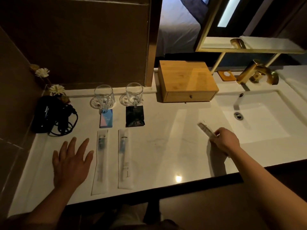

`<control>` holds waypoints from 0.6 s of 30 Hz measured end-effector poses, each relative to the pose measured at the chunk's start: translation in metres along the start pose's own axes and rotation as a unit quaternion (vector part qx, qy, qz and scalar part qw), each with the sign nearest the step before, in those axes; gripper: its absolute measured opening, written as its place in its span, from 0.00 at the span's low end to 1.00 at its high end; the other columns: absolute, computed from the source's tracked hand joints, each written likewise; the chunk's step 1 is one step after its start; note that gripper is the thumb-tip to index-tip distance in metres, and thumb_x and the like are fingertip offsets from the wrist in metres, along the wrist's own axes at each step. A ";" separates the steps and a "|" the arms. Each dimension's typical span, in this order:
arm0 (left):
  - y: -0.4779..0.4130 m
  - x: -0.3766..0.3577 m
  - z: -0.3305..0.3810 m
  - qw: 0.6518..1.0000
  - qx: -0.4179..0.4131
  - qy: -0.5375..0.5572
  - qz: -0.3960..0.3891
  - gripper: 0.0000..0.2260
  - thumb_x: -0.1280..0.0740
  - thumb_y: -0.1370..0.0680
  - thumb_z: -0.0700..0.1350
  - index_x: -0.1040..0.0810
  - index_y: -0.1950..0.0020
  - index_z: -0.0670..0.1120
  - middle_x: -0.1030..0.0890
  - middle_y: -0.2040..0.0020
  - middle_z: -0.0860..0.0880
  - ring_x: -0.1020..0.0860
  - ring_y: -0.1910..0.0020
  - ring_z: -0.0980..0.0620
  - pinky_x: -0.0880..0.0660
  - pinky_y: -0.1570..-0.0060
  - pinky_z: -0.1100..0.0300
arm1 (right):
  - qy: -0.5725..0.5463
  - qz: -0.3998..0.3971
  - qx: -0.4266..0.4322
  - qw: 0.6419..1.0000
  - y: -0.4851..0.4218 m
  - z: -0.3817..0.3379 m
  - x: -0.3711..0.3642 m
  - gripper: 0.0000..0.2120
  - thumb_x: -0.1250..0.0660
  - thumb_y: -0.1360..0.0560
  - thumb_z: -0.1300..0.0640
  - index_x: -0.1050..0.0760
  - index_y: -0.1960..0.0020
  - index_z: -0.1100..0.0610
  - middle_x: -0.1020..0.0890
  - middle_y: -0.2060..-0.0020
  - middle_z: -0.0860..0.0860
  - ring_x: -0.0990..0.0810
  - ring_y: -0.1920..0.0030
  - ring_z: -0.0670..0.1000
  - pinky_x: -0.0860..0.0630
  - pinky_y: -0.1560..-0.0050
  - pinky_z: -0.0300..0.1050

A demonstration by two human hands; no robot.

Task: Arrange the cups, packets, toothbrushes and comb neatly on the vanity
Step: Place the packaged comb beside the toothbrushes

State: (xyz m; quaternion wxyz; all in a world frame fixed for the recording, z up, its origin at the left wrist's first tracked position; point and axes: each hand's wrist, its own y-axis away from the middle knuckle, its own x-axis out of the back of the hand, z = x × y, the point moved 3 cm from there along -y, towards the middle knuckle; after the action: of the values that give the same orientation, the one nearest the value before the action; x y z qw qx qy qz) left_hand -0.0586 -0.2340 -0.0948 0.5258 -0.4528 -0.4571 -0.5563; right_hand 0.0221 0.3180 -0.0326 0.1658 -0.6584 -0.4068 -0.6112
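Note:
Two glass cups [104, 97] [134, 94] stand on coasters at the back of the white vanity [157, 146]. In front of them lie a blue-pink packet [106, 120] and a black packet [134, 116]. Two wrapped toothbrushes [100, 160] [124, 158] lie side by side nearer me. My left hand [71, 163] hovers flat and empty to the left of them, fingers spread. My right hand [224, 141] holds a wrapped comb [206, 130] above the counter near the sink.
A black hair dryer [49, 113] with coiled cord sits at the far left beside flowers [56, 89]. A wooden drawer box [187, 80] stands at the back centre. The sink basin [259, 117] and gold tap [254, 72] are on the right.

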 end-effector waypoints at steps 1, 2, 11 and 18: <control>0.000 0.000 0.000 1.000 -0.001 0.000 0.004 0.31 0.56 0.23 0.65 0.37 0.22 0.57 0.39 0.20 0.43 0.45 0.21 0.40 0.51 0.25 0.38 | -0.008 -0.012 -0.002 1.000 -0.002 -0.001 0.002 0.13 0.29 0.28 0.49 0.23 0.50 0.57 0.17 0.57 0.56 0.19 0.56 0.59 0.20 0.55 0.54; 0.000 0.000 0.000 1.000 -0.004 0.000 0.006 0.30 0.56 0.23 0.65 0.37 0.23 0.57 0.38 0.20 0.43 0.44 0.21 0.39 0.51 0.25 0.38 | -0.008 -0.020 0.000 1.000 -0.003 -0.002 0.003 0.13 0.28 0.28 0.49 0.23 0.51 0.57 0.17 0.58 0.55 0.19 0.57 0.58 0.19 0.54 0.55; 0.000 0.001 -0.001 1.000 -0.006 -0.008 0.012 0.30 0.54 0.23 0.65 0.36 0.23 0.57 0.37 0.21 0.43 0.43 0.22 0.39 0.49 0.25 0.38 | -0.070 0.026 0.028 0.997 0.013 -0.018 -0.002 0.10 0.28 0.29 0.49 0.24 0.55 0.55 0.19 0.61 0.54 0.22 0.62 0.54 0.25 0.66 0.46; 0.001 0.001 0.000 1.000 -0.005 -0.010 0.020 0.30 0.53 0.23 0.64 0.34 0.24 0.56 0.36 0.21 0.43 0.41 0.22 0.39 0.47 0.26 0.37 | -0.270 0.002 0.079 0.960 0.051 -0.074 0.000 0.05 0.30 0.26 0.55 0.19 0.55 0.56 0.15 0.59 0.54 0.17 0.59 0.56 0.19 0.56 0.55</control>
State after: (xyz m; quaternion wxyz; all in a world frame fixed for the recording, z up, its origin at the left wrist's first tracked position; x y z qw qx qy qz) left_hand -0.0581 -0.2343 -0.0939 0.5295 -0.4703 -0.4507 -0.5434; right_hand 0.0102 0.2334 -0.0037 0.1023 -0.7846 -0.4818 -0.3765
